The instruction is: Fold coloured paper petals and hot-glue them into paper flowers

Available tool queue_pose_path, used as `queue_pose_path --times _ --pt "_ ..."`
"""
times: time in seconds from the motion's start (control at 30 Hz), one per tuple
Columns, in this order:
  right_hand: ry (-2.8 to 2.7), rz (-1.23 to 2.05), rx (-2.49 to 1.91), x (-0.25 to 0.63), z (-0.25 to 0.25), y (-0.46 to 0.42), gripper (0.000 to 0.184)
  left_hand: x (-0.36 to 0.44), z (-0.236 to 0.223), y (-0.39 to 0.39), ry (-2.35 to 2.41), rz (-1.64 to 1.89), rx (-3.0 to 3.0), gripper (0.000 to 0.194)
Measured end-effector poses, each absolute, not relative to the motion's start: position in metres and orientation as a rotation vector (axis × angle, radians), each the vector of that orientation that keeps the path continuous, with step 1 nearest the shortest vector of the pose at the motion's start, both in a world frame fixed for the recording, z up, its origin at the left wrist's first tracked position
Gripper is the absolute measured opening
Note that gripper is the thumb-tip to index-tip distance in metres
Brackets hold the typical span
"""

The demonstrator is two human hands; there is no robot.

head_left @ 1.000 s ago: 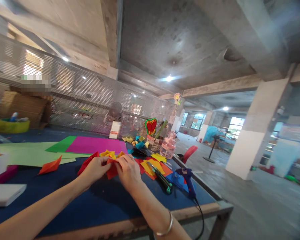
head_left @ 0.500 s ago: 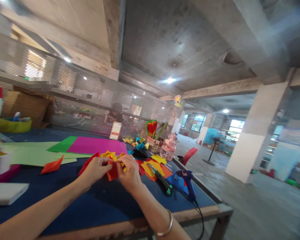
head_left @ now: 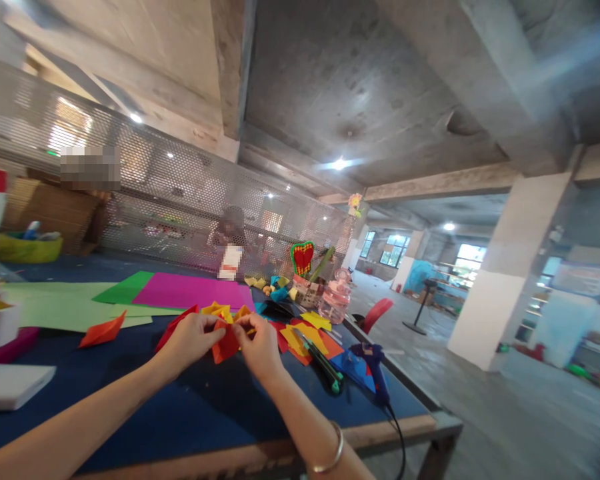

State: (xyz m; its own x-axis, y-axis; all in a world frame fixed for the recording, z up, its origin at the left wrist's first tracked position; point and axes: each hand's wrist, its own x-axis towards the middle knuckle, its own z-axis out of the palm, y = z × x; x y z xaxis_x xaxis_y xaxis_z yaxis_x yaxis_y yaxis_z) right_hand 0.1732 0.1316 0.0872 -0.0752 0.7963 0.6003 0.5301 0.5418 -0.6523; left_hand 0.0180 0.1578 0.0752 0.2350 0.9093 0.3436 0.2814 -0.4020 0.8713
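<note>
Both hands meet over the middle of the table on a folded paper piece (head_left: 225, 348) in orange, red and yellow. My left hand (head_left: 193, 343) pinches its left side between thumb and fingers. On the other side my right hand (head_left: 259, 347) is closed on the paper too, its fingertips close to the left ones. Part of the piece is hidden behind the fingers. A red folded paper (head_left: 179, 325) shows behind my left hand. To the left lies a separate orange folded paper (head_left: 103, 331). Yellow paper pieces (head_left: 307, 337) lie right of my right hand, under a utility knife (head_left: 323, 363).
A blue hot glue gun (head_left: 375, 363) with its cord lies at the table's right edge. Behind are purple sheets (head_left: 190, 291), light green sheets (head_left: 55, 303), a pink clear jar (head_left: 335, 297) and a heart ornament (head_left: 303, 257). A white box (head_left: 15, 385) lies at left. A perforated screen (head_left: 180, 193) stands behind.
The fingers of my right hand have shifted slightly on the folded paper and look more bent. My left hand keeps its pinch. The view has moved a little.
</note>
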Motion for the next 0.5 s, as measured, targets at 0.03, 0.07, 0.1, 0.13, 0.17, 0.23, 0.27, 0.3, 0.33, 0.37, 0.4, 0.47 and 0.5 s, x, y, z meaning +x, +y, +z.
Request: queue_pose_path --times 0.03,0.07,0.1,0.13,0.17,0.23,0.27,0.3,0.33,0.37,0.4,0.47,0.5 --pt "-1.714 0.366 -1.109 0.174 0.088 0.132 0.012 0.018 0.074 0.158 1.093 1.167 1.835 0.028" --pt "-1.678 0.423 -1.108 0.174 0.088 0.133 0.011 0.019 0.073 0.157 1.084 1.157 1.842 0.028" --pt "-1.641 0.486 -1.108 0.175 0.088 0.135 0.01 0.019 0.072 0.157 1.073 1.148 1.852 0.029" --pt "-1.603 0.554 -1.107 0.176 0.087 0.136 0.011 0.02 0.072 0.156 1.061 1.137 1.864 0.029" --pt "-1.567 0.627 -1.107 0.176 0.086 0.138 0.011 0.02 0.072 0.155 1.048 1.128 1.874 0.029" --pt "-1.492 0.773 -1.109 0.177 0.084 0.14 0.012 0.021 0.072 0.154 1.031 1.118 1.888 0.028" --pt "-1.454 0.841 -1.109 0.177 0.084 0.141 0.012 0.021 0.072 0.154 1.03 1.117 1.892 0.028" --pt "-1.42 0.901 -1.106 0.177 0.085 0.14 0.012 0.021 0.072 0.155 1.031 1.119 1.894 0.028" --pt "-1.398 0.948 -1.1 0.177 0.086 0.139 0.012 0.02 0.072 0.156 1.031 1.122 1.895 0.029" --pt "-1.395 0.981 -1.091 0.177 0.089 0.138 0.012 0.02 0.071 0.157 1.035 1.127 1.893 0.029" --pt "-1.404 1.0 -1.077 0.177 0.092 0.136 0.012 0.019 0.071 0.158 1.038 1.128 1.885 0.03" --pt "-1.42 1.003 -1.048 0.179 0.099 0.131 0.018 0.018 0.07 0.161 1.042 1.123 1.849 0.031" --pt "-1.413 0.987 -1.041 0.181 0.102 0.129 0.022 0.018 0.069 0.161 1.05 1.12 1.823 0.032"
